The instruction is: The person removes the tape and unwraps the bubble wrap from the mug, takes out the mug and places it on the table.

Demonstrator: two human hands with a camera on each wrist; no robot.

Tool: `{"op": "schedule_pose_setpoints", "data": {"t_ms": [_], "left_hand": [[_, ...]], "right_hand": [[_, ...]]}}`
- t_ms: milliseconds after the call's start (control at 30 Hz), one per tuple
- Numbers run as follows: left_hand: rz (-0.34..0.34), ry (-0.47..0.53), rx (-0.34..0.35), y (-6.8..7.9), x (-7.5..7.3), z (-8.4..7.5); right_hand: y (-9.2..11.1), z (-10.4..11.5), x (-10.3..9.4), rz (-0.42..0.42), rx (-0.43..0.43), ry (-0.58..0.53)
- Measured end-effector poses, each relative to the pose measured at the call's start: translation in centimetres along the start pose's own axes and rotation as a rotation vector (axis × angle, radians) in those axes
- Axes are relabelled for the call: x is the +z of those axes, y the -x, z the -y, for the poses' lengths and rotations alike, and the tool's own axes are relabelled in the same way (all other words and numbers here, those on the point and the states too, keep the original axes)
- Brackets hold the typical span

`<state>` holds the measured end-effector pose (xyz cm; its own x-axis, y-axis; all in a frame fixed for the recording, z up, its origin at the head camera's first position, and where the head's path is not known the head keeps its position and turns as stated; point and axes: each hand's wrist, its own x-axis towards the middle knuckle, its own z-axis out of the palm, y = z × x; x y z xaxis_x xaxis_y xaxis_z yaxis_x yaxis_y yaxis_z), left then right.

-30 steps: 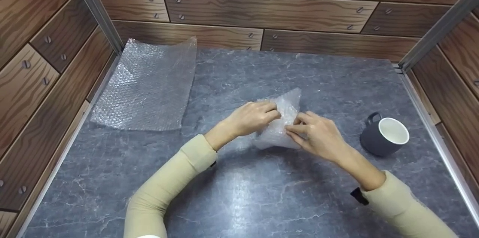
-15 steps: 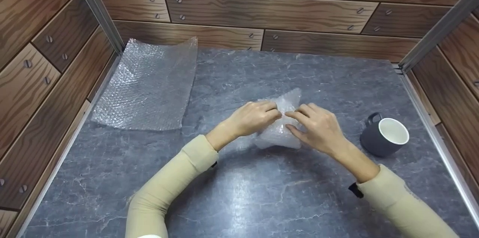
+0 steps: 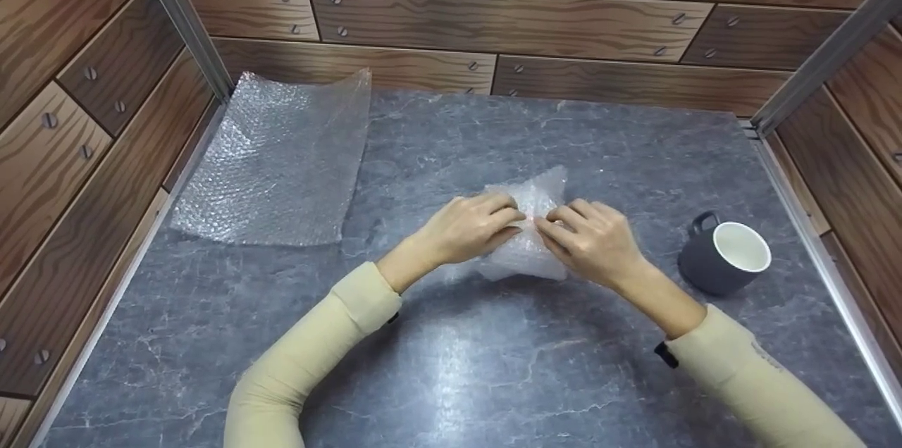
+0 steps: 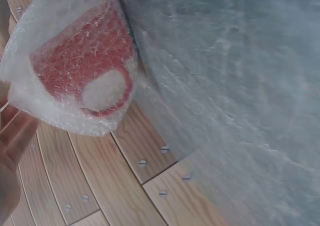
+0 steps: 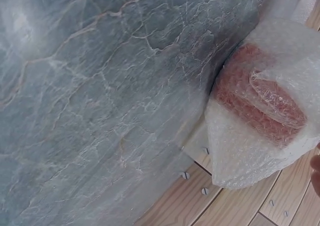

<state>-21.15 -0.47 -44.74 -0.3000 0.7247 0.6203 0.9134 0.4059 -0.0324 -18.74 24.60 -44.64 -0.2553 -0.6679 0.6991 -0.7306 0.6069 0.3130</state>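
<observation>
A red mug [image 4: 82, 48], its handle showing through, sits inside cloudy bubble wrap [image 3: 525, 261] near the middle of the table. In the right wrist view the same red mug [image 5: 255, 98] appears under layered wrap, with pointed ends sticking out. My left hand [image 3: 471, 228] pinches the wrap on top from the left, thumb and fingers bent. From the right, my right hand [image 3: 595, 240] pinches it with the fingertips close to the left ones. Only parts of the fingers [image 4: 17, 131] enter the left wrist view.
A dark grey mug [image 3: 715, 268] with a white inside stands at the right. A flat sheet of bubble wrap [image 3: 282, 166] lies at the back left. Wood-patterned walls [image 3: 493, 18] enclose the marbled table [image 3: 451, 377] at the back and sides.
My right hand's fingers have shifted up and inward over the wrap, spreading and then drawing together. The left thumb and fingers have parted slightly. The wrapped mug stays in place.
</observation>
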Motion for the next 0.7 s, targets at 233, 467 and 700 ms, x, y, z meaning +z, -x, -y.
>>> {"op": "schedule_pose_setpoints", "data": {"t_ms": [233,467,700], "left_hand": [[-0.052,-0.052,0.079,1.1,-0.2,-0.4],[0.034,-0.075,0.078,1.2,-0.3,-0.8],[0.13,-0.127,0.05,1.2,-0.2,-1.1]], "right_hand": [[-0.1,-0.1,0.0,-0.027,-0.027,0.014],[-0.1,-0.2,0.2,-0.03,-0.03,0.027],[-0.3,-0.3,0.3,-0.07,-0.075,0.039]]}}
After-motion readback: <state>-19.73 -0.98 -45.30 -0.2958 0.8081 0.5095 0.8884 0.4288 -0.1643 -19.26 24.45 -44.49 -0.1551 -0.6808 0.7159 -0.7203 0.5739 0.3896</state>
